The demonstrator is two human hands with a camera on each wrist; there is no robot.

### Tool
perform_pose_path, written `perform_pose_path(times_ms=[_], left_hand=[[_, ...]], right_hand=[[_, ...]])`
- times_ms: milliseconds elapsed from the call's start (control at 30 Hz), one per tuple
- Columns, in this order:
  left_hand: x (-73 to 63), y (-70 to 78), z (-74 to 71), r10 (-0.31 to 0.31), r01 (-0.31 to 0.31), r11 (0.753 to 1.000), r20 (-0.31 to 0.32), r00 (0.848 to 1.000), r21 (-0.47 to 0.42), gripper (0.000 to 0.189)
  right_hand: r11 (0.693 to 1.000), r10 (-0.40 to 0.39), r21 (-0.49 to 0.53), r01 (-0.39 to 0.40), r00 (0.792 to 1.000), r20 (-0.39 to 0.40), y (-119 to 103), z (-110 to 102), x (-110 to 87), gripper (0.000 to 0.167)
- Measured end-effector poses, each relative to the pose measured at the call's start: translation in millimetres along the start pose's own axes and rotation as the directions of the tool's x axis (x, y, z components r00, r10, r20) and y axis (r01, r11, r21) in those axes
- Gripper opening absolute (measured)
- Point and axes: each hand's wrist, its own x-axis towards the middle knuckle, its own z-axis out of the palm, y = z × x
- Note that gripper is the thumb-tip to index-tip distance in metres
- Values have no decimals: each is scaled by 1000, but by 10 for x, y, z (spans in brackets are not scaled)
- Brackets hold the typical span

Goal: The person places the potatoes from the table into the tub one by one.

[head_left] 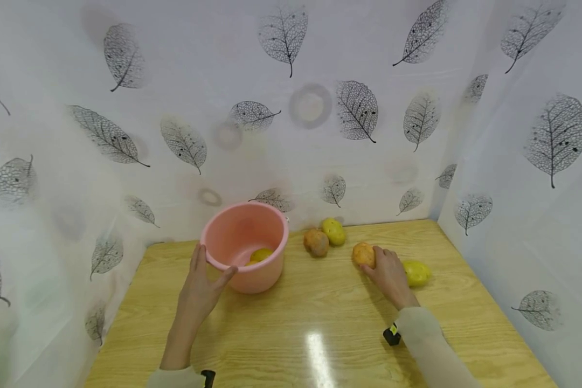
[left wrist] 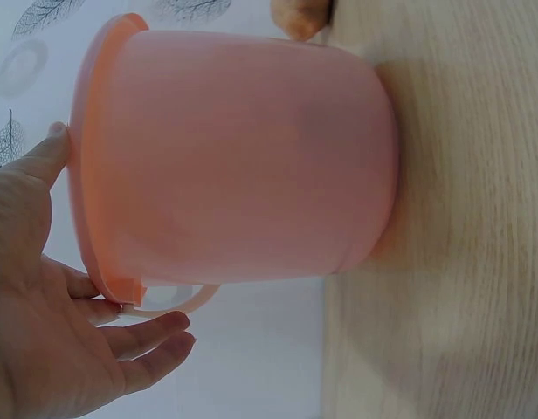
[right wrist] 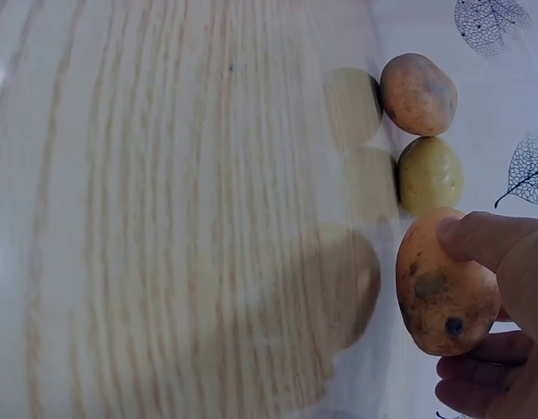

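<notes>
A pink bucket (head_left: 268, 272) stands at the left back of the table, with yellow, rounded potatoes (head_left: 261, 254) partly visible inside. My left hand (head_left: 200, 291) holds its near left rim, thumb on the front and fingers at the side; in the left wrist view two fingers lie loose below the rim, near a pale handle (left wrist: 202, 299). In my right hand (head_left: 390, 275) is an orange-brown potato (right wrist: 439, 292) with dark spots, gripped between thumb and fingers. The right wrist view shows it raised off the table. A yellow potato (head_left: 418, 273) lies just right of that hand.
A brown potato (head_left: 316, 242) and a yellow potato (head_left: 333, 231) touch each other near the table's back edge. Leaf-patterned white sheeting (head_left: 315, 156) hangs behind and along both sides of the wooden table (head_left: 281, 334).
</notes>
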Motion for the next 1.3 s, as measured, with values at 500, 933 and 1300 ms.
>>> perform_pose_path(times_ms=[500, 933, 1300], left_hand=[[-7, -25, 11, 3, -3, 1000, -14, 1000, -1, 111], [-4, -31, 14, 1, 0, 1000, -12, 1000, 2, 111], [20, -19, 16, 6, -5, 1000, -17, 1000, 10, 110]], right_hand=[[988, 36, 151, -27, 997, -62, -92, -222, 86, 61], [979, 26, 201, -2, 993, -116, -272, -589, 174, 62], [981, 14, 194, 9, 993, -121, -341, -813, 213, 63]])
